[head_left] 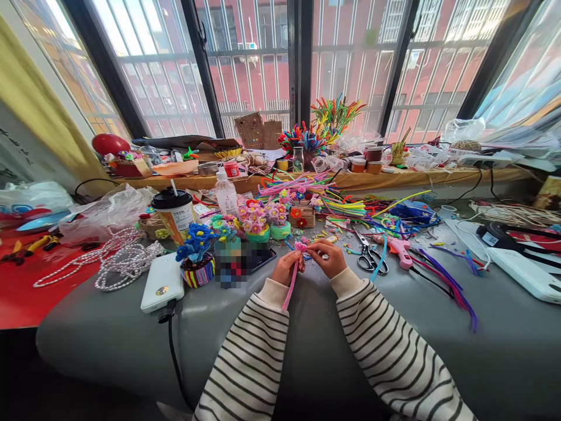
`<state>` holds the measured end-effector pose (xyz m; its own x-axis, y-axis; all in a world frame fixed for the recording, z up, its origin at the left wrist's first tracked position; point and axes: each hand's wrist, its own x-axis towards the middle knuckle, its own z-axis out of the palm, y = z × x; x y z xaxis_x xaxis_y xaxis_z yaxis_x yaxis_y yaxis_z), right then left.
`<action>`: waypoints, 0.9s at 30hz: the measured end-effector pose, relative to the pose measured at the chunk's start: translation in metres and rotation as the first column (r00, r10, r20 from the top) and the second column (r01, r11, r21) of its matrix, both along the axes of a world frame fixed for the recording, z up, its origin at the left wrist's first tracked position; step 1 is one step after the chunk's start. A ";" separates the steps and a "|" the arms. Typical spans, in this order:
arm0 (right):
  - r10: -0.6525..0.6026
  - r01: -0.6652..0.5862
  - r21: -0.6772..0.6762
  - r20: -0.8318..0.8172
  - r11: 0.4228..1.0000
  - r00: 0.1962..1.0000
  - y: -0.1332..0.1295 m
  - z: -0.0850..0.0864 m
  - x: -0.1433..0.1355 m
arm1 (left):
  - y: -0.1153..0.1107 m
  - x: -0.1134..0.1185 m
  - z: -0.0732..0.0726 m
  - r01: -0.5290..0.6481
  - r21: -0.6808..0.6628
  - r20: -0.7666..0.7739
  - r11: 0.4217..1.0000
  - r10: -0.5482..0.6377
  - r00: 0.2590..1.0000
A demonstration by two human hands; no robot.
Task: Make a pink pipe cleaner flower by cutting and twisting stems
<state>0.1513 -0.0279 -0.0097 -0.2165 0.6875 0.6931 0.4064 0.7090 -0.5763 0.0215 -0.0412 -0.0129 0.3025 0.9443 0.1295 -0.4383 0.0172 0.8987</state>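
Note:
In the middle of the head view, a small pink pipe-cleaner flower is held up between my two hands. My left hand is closed around it from below, and a pink pipe-cleaner stem hangs down past that wrist. From the other side, my right hand has its thumb and forefinger pinched at the flower's edge; the fingertips cover exactly what they grip. Behind the hands stand small pots of pink pipe-cleaner flowers. A striped pot with blue flowers is to the left.
Scissors and a pink glue gun lie right of my hands. A heap of pipe cleaners fills the back. On the left are a lidded drink cup, a white power bank with cable and bead strings.

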 end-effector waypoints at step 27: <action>0.046 -0.049 -0.059 -0.039 0.997 0.998 0.001 0.001 0.001 | 0.007 0.002 -0.014 -0.017 0.027 -0.093 0.999 0.019 0.996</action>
